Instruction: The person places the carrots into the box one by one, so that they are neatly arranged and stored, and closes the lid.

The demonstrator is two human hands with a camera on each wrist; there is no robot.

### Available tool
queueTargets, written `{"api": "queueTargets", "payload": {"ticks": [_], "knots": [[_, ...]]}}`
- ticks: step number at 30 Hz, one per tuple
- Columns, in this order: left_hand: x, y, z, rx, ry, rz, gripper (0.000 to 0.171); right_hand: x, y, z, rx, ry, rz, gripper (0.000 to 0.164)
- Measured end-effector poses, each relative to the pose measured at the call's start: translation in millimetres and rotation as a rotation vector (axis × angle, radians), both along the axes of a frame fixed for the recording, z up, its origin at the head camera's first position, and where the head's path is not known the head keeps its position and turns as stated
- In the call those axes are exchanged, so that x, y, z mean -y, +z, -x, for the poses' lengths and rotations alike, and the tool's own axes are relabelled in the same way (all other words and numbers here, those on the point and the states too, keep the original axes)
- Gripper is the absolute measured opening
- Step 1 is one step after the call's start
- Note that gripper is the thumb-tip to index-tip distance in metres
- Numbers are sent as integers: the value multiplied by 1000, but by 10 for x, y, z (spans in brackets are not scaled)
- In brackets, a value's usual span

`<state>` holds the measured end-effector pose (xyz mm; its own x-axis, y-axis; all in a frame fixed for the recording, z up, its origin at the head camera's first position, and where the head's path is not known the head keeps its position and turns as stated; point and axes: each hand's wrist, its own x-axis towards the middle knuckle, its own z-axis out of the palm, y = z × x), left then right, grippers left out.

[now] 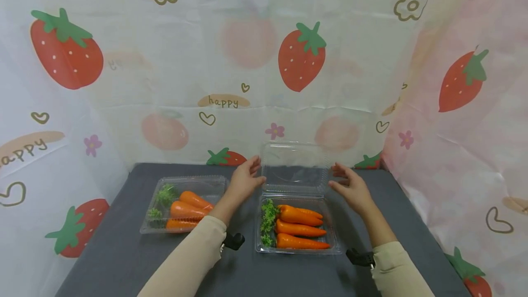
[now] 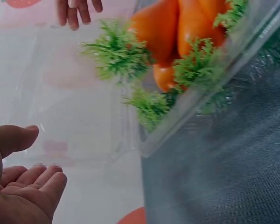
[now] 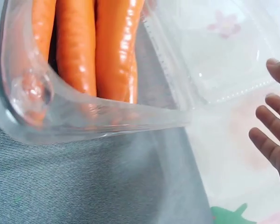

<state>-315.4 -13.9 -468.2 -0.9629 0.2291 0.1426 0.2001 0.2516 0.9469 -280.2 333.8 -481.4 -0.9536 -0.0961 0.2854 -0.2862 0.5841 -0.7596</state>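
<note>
A clear plastic clamshell box [image 1: 298, 250] stands in the middle of the table with its hinged lid [image 1: 294, 164] raised upright at the back. Several orange carrots [image 1: 300, 228] lie side by side in it, their green leafy tops [image 1: 269, 217] toward the left wall. My left hand [image 1: 245, 178] is beside the lid's left edge, fingers extended and thumb apart. On the lid's other side my right hand [image 1: 350, 186] is held with spread, relaxed fingers near the right edge. Neither palm holds anything; the wrist views show a gap between each hand and the lid.
Left of the open box, a second clear box [image 1: 148, 230] with carrots [image 1: 187, 207] and green tops sits on the dark grey table [image 1: 111, 260], partly behind my left forearm. A strawberry-print curtain [image 1: 247, 58] rises behind the table and along both sides.
</note>
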Motion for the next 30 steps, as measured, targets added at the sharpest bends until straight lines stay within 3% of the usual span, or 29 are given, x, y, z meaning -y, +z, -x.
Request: {"api": "queueTargets", "payload": {"ticks": [17, 30], "knots": [[73, 343, -187, -88, -52, 9, 75, 1, 288, -208, -54, -8, -33, 65], [148, 438, -509, -111, -79, 37, 71, -19, 384, -471, -69, -36, -70, 61]]}}
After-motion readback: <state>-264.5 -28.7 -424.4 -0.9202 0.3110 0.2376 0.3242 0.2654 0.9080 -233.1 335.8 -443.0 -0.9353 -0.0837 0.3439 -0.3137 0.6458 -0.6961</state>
